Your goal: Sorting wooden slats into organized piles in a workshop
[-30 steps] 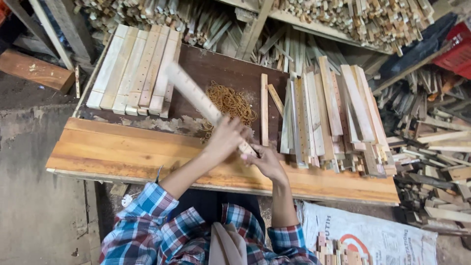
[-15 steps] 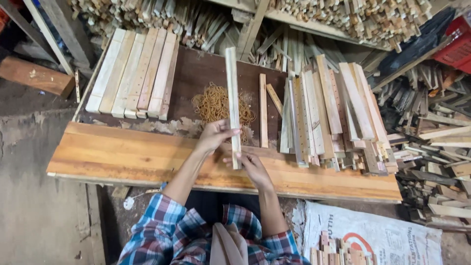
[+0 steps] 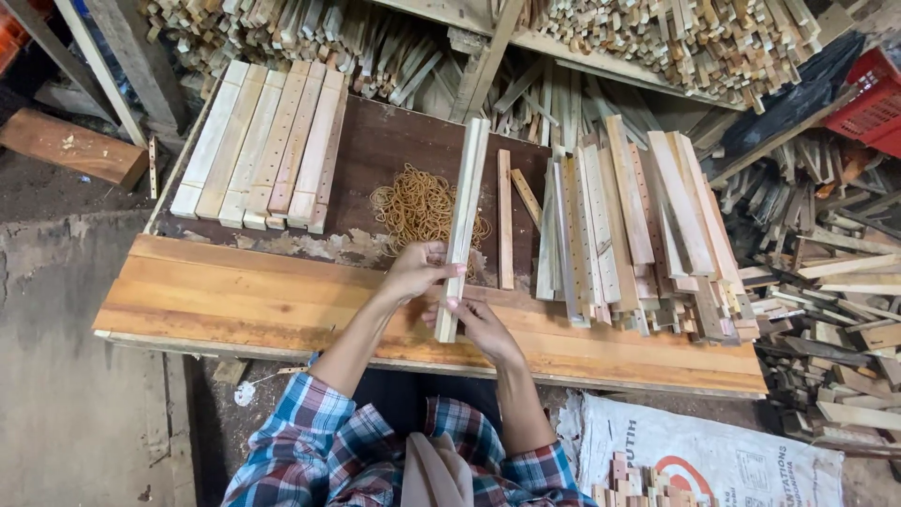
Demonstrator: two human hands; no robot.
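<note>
A long pale bundle of wooden slats (image 3: 464, 221) stands nearly lengthwise over the table, pointing away from me. My left hand (image 3: 418, 270) grips it about a third of the way up from its near end. My right hand (image 3: 474, 321) holds the near end from below, fingers curled against the wood. A heap of tan rubber bands (image 3: 418, 204) lies on the dark board just beyond my left hand.
A neat row of bundled slats (image 3: 263, 145) lies at the back left of the dark board. Loose slats (image 3: 629, 225) pile up on the right. An orange-brown plank (image 3: 235, 296) forms the table front. Scrap wood (image 3: 826, 310) litters the right; a printed white sack (image 3: 713, 451) lies below.
The slat bundle has swung from slanting toward the upper left to pointing almost straight away from me. Both hands have shifted slightly right along with it.
</note>
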